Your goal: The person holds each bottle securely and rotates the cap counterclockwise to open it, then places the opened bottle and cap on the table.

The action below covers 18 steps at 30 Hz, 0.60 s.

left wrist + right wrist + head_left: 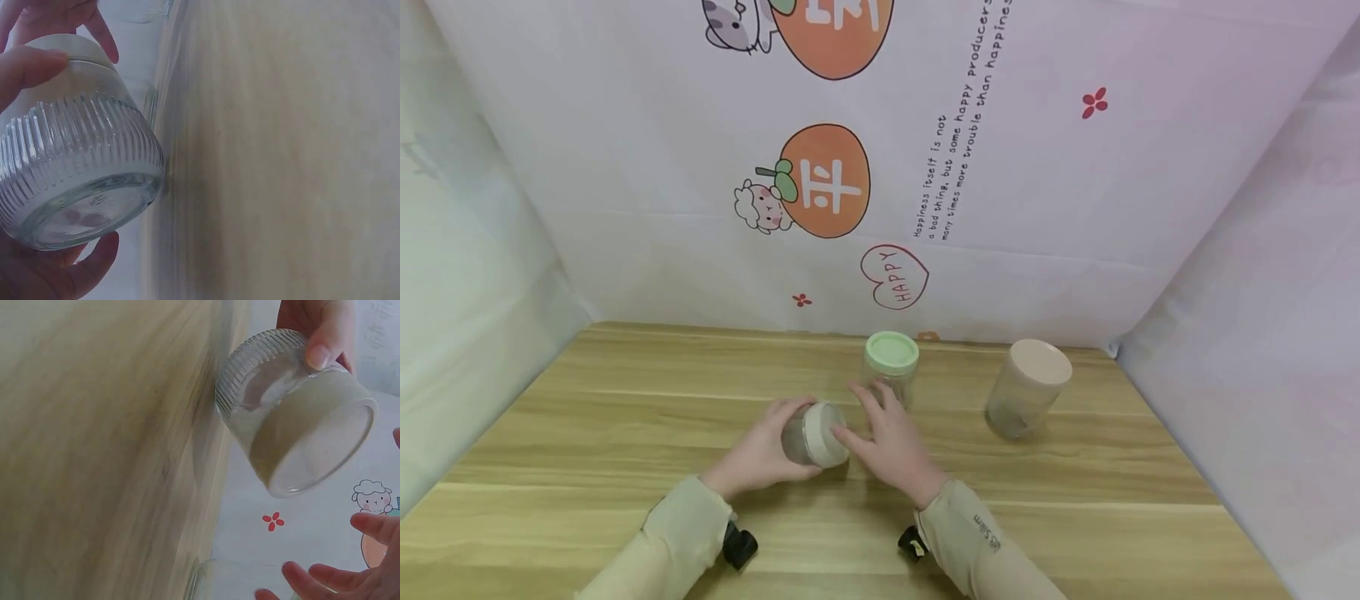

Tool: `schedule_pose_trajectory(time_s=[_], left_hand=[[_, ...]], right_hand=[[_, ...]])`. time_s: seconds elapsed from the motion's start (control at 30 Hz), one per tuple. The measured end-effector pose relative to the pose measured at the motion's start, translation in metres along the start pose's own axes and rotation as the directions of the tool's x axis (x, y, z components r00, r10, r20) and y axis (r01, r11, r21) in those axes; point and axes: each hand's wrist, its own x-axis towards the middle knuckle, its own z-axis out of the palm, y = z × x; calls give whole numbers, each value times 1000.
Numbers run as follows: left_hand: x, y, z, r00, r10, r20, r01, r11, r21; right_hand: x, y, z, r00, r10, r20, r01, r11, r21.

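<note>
My left hand (763, 450) grips a ribbed clear glass jar (81, 137) round its side. The jar is tilted over, so its white lid (826, 435) faces right, towards my right hand (895, 450). That hand has its fingers spread, with the thumb overlapping the lid's edge in the head view. In the right wrist view its fingertips (297, 578) show apart from the lid. Just behind the right hand stands a glass jar with a green lid (891, 353), its lower part partly hidden by the fingers.
Further right on the wooden table (1075, 517) is another glass jar with a pale pink-beige lid (1040, 362). A white printed cloth (1022, 183) rises along the table's back edge, and white sheets hang at both sides.
</note>
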Motion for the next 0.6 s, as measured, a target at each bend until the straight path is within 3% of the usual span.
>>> schedule_pose_trajectory(time_s=[0.17,0.33,0.47,0.6], left_hand=[[1,1,2,998,52,27,-53,998,43],[0,-1,3,997,67,43,-69,997,40],[-1,-2,2,997,54,52,-56,997,44],[-2,0,3,995,80,61,-84,994,66]], right_hand=[[0,1,0,991,82,101,-89,994,66],[1,1,3,967,158,202,-183,976,114],[0,1,6,951,167,260,-209,967,143],[0,-1,6,949,165,270,-216,961,173]])
